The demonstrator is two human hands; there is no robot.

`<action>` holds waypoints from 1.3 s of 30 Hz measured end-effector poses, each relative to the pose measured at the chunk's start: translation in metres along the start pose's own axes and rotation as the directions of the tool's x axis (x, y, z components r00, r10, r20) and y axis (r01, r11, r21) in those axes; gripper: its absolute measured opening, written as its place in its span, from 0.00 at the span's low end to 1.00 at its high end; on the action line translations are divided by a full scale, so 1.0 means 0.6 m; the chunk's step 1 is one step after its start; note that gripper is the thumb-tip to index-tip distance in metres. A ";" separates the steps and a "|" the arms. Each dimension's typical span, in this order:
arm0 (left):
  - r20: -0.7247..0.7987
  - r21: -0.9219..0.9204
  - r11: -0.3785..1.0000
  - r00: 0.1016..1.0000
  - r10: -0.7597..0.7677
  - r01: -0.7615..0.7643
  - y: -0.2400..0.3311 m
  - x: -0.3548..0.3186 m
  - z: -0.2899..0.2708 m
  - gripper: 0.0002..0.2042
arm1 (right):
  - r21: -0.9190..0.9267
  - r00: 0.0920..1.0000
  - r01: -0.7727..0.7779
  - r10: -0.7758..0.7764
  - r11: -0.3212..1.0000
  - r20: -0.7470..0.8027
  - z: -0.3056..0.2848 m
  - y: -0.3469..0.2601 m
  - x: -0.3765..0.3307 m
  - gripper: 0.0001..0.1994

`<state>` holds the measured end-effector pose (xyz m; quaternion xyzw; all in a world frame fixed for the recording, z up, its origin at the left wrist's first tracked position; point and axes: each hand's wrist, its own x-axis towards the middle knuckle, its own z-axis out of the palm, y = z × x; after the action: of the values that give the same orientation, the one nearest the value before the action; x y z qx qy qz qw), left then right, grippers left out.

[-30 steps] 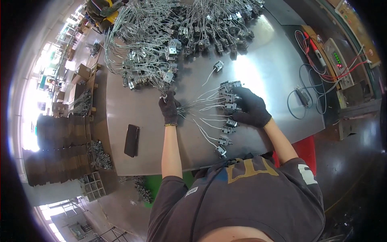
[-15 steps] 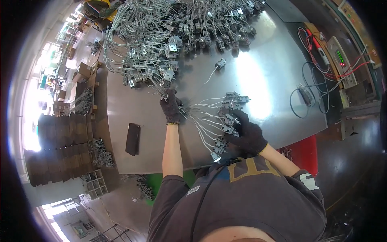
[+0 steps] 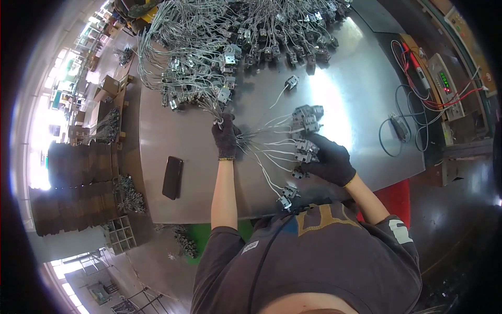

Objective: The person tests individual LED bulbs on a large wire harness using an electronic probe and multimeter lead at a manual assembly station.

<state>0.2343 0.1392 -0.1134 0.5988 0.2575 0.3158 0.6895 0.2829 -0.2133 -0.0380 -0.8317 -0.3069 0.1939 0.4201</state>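
Observation:
My left hand [image 3: 225, 137], in a dark knitted glove, is closed around a bundle of thin white wires [image 3: 253, 138]. From it the wires fan out to the right, each running to a small grey metal connector. My right hand [image 3: 330, 159], gloved alike, is at the middle connectors [image 3: 305, 150], its fingers bent against them and partly hidden. Farther up, a slightly blurred cluster of connectors [image 3: 307, 118] sits beyond that hand. Two more connectors [image 3: 286, 199] lie by the table's near edge. One single connector with its wire [image 3: 292, 81] rests apart on the metal table [image 3: 183, 125].
A large heap of wired connectors [image 3: 198, 68] covers the far side. At left lies a black phone [image 3: 172, 178]. On the right are a meter with a lit display [image 3: 444, 83], a red probe [image 3: 415, 64] and looped grey cables [image 3: 397, 128]. A red stool [image 3: 395, 201] stands below the table edge.
My right hand has shifted slightly right and its fingers sit differently among the connectors. The far connectors have spread apart from the middle ones. My left hand keeps hold of the wires.

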 end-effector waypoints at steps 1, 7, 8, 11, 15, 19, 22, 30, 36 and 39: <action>0.000 0.000 1.000 1.000 -0.003 0.003 0.000 0.000 -0.002 0.11 | 0.015 0.985 0.145 -0.142 0.989 -0.098 0.001 0.007 -0.001 0.39; 0.000 -0.024 0.999 0.999 -0.042 0.042 0.008 -0.003 0.006 0.11 | 0.433 0.994 -0.112 0.104 0.894 0.043 -0.004 0.051 0.050 0.33; 0.024 -0.010 0.999 0.999 -0.034 0.034 0.004 -0.003 0.002 0.11 | 0.583 0.988 -0.151 0.135 0.798 0.071 0.003 0.066 0.057 0.31; 0.038 -0.002 1.000 0.999 -0.019 0.019 -0.004 -0.002 -0.005 0.11 | 0.636 0.981 -0.191 0.164 0.748 0.102 0.004 0.075 0.067 0.29; 0.016 0.035 0.999 1.000 -0.026 0.026 -0.002 -0.003 -0.003 0.13 | 0.080 0.990 0.019 -0.008 0.997 -0.143 -0.009 0.049 0.062 0.29; 0.011 -0.009 1.000 1.000 0.024 -0.024 -0.012 0.002 -0.011 0.13 | -0.235 0.924 0.046 -0.131 0.971 -0.359 -0.019 0.035 0.041 0.25; -0.002 -0.032 0.999 1.000 0.020 -0.020 -0.014 0.004 -0.005 0.12 | -0.602 0.916 0.266 -0.393 0.753 -0.086 -0.012 0.088 0.027 0.20; -0.062 -0.019 1.000 0.998 0.008 -0.009 -0.010 0.015 0.002 0.10 | -0.116 0.992 0.096 -0.105 0.989 -0.076 0.027 0.027 -0.015 0.30; 0.003 0.023 1.000 1.000 -0.004 0.003 -0.008 0.015 -0.002 0.14 | -0.142 0.993 0.104 -0.112 0.984 -0.046 0.052 -0.017 -0.003 0.31; -0.025 0.056 0.998 0.999 -0.036 0.037 0.006 0.015 0.016 0.12 | -0.232 0.877 0.418 -0.457 0.878 -0.149 0.083 0.010 0.007 0.28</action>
<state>0.2473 0.1398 -0.1084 0.6095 0.2852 0.3028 0.6749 0.2591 -0.1845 -0.0714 -0.7921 -0.4613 -0.0215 0.3991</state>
